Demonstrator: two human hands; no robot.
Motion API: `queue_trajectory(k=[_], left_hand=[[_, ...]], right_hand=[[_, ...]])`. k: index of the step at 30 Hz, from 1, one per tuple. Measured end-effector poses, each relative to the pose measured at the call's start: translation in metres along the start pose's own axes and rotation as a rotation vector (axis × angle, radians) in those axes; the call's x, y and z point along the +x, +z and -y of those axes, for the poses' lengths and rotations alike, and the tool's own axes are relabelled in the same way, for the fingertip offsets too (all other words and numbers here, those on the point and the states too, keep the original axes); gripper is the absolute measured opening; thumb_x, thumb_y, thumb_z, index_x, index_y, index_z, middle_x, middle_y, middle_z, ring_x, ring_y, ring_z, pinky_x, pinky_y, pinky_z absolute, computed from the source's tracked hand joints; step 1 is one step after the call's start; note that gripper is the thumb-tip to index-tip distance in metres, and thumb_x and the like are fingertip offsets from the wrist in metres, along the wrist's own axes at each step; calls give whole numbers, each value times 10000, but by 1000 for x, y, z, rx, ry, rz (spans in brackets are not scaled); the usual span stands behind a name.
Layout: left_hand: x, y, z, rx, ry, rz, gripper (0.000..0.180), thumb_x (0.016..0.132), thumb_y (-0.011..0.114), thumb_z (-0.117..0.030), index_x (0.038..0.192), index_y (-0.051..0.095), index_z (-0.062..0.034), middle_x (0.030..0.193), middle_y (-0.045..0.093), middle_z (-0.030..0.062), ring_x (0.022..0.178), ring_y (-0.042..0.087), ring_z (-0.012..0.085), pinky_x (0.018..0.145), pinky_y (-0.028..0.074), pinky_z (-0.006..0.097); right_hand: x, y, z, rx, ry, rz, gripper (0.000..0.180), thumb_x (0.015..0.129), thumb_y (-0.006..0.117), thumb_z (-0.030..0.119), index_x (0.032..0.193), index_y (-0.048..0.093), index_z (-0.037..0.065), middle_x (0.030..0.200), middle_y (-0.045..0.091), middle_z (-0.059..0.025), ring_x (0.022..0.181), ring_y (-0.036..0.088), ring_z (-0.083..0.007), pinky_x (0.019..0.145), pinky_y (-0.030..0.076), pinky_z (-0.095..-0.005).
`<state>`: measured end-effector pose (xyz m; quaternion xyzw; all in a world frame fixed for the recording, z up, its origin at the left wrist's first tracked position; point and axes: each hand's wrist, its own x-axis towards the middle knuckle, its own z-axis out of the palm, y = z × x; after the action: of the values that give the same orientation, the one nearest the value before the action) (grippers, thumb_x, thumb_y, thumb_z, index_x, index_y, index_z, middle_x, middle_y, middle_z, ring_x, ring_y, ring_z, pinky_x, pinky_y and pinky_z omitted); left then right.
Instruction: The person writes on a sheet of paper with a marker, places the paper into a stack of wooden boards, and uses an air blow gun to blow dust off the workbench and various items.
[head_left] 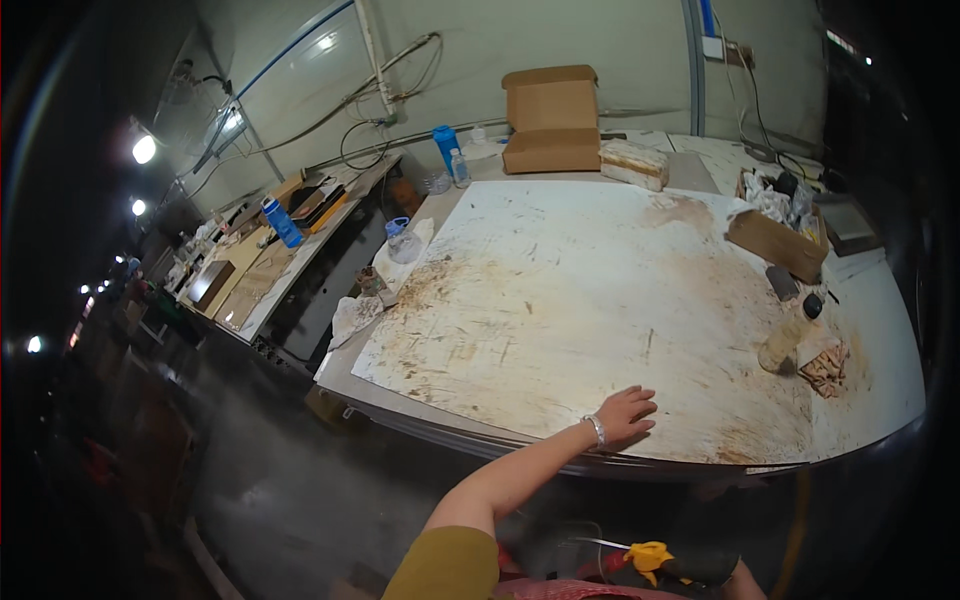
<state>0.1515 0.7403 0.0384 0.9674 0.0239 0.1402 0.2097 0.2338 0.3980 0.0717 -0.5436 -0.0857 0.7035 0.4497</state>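
My left hand [627, 415] lies palm down, fingers spread, on the front edge of a large white board [560, 290] stained brown and scratched. A bracelet [598, 430] circles that wrist. Low in the picture, in front of the table edge, my right hand [708, 570] appears dark, as if gloved, and its fingers are hard to make out. It seems closed on a yellow tool [650, 560] with a thin metal tip [600, 542] pointing left. Toward the board's right side are a yellowish bottle with a black cap [785, 345] and a crumpled brown-stained cloth [825, 368].
An open cardboard box [550, 150] stands at the back beside a stained white block [635, 165]. A brown carton piece [775, 245] lies right. At the left edge are a clear jug [402, 240] and a rag [352, 318]; a blue bottle [282, 222] stands on another bench.
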Motion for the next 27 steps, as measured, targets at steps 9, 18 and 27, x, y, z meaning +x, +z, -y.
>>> queue_trajectory(k=[9, 18, 27], left_hand=[[-225, -17, -11, -1348, -557, 198, 458, 961, 403, -325, 1297, 411, -14, 1232, 518, 92, 1140, 483, 154, 957, 385, 279], [-271, -60, -3, -1242, -628, 6, 469, 916, 537, -219, 1313, 348, -55, 955, 506, -8, 882, 497, 64, 794, 420, 223], [-340, -121, 101, -533, -968, -65, 420, 879, 575, -291, 1218, 479, -61, 1040, 618, 97, 1022, 582, 191, 872, 446, 309]], right_hand=[[58, 175, 84, -89, -221, 40, 631, 835, 422, 632, 991, 567, 38, 681, 607, -68, 434, 523, -100, 344, 399, -200], [286, 281, 263, 42, -450, -147, 445, 844, 476, 578, 874, 437, 136, 620, 497, -54, 445, 438, -155, 406, 378, -314], [449, 341, 451, -461, -653, -480, 559, 851, 462, 542, 1011, 466, 7, 732, 550, -136, 537, 572, -237, 440, 479, -368]])
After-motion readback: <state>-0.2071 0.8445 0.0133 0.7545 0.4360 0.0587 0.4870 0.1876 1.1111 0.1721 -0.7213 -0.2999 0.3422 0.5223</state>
